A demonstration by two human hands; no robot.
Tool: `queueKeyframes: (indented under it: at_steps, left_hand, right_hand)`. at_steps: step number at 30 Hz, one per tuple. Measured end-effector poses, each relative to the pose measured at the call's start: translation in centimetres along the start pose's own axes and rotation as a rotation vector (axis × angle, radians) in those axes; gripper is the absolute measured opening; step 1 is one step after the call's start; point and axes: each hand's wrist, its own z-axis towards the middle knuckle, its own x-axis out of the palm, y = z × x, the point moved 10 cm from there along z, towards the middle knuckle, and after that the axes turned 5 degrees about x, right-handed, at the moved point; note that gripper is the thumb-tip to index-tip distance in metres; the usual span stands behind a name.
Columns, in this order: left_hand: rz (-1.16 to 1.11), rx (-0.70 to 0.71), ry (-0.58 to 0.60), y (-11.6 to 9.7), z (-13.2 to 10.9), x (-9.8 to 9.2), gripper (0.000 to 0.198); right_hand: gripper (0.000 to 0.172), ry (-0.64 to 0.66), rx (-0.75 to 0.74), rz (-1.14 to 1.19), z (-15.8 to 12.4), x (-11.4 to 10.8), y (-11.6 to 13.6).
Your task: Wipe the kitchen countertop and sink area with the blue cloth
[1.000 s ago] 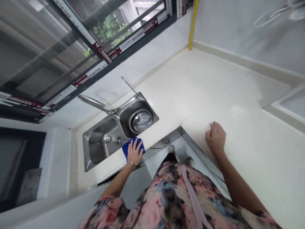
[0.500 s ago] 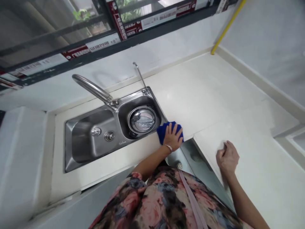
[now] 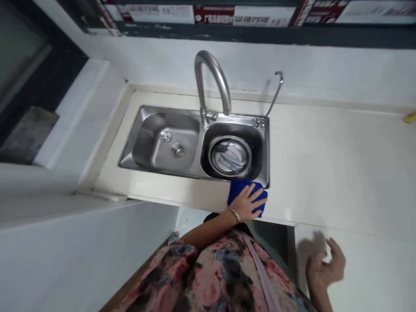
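My left hand [image 3: 247, 202] presses flat on a blue cloth [image 3: 239, 189] on the cream counter strip, just in front of the sink's right basin. Its fingers are spread over the cloth. My right hand [image 3: 326, 268] hovers over the lower counter section at the right, fingers loosely apart, slightly blurred, holding nothing. A steel double sink [image 3: 195, 143] lies beyond the cloth. A round metal strainer bowl [image 3: 230, 155] sits in the right basin.
A curved steel tap [image 3: 212, 80] rises behind the sink, with a thin spout [image 3: 274, 93] to its right. White counter [image 3: 338, 164] stretches right. A white cabinet side [image 3: 81, 242] stands at my left. A dark window frame runs along the top.
The view has swung left, so the sink sits square ahead. My left hand and the cloth stay by the sink's front right corner. My right hand has lifted off the counter and loosened.
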Motion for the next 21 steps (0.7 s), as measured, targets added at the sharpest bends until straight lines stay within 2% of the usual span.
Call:
queueKeyframes:
  at_steps: [1, 2, 3, 5, 6, 8, 10, 11, 13, 15, 17, 19, 21]
  left_hand:
    - [0.012, -0.059, -0.010, 1.3, -1.7, -0.9, 0.056]
    - [0.032, -0.134, -0.020, 2.7, -3.4, -1.9, 0.057]
    - [0.055, -0.211, -0.031, 4.0, -5.1, -2.8, 0.058]
    - [0.097, -0.339, -0.042, 5.9, -7.7, -4.4, 0.059]
    - [0.110, -0.378, -0.037, 6.4, -8.5, -5.0, 0.058]
    - [0.109, -0.416, -0.013, 7.0, -9.4, -5.6, 0.058]
    - [0.086, -0.451, -0.015, 7.1, -10.1, -6.2, 0.063]
    - [0.074, -0.480, -0.038, 7.2, -10.5, -6.6, 0.067]
    - [0.062, -0.565, -0.116, 7.1, -12.1, -7.5, 0.071]
    - [0.066, -0.646, -0.172, 6.7, -13.8, -7.8, 0.069]
    - [0.084, -0.684, -0.166, 6.1, -14.8, -7.0, 0.068]
    - [0.123, -0.705, -0.152, 5.7, -14.9, -5.7, 0.070]
    - [0.186, -0.740, -0.191, 5.6, -14.6, -4.9, 0.073]
  right_hand:
    - [0.062, -0.071, 0.031, 0.101, 1.6, 0.1, 1.8]
    - [0.057, -0.051, -0.001, 0.205, 3.3, 1.5, 4.3]
    - [0.055, 0.092, -0.073, 0.300, 4.9, 4.3, 7.4]
    - [0.050, 0.349, -0.351, 0.477, 6.5, 9.4, 14.8]
    - [0.050, 0.458, -0.510, 0.534, 6.4, 11.6, 18.4]
    - [0.050, 0.588, -0.806, 0.590, 5.1, 14.7, 24.5]
    - [0.053, 0.641, -0.992, 0.599, 3.2, 16.7, 28.8]
    - [0.054, 0.651, -1.034, 0.603, 2.3, 17.4, 30.4]
    - [0.055, 0.653, -1.043, 0.616, 0.7, 18.3, 32.3]
    - [0.055, 0.643, -1.011, 0.603, -0.5, 19.2, 33.0]
    - [0.055, 0.629, -0.992, 0.559, -1.4, 19.9, 33.0]
    - [0.056, 0.620, -0.999, 0.523, -1.9, 20.5, 32.6]
    - [0.058, 0.607, -1.022, 0.510, -2.1, 20.7, 32.3]
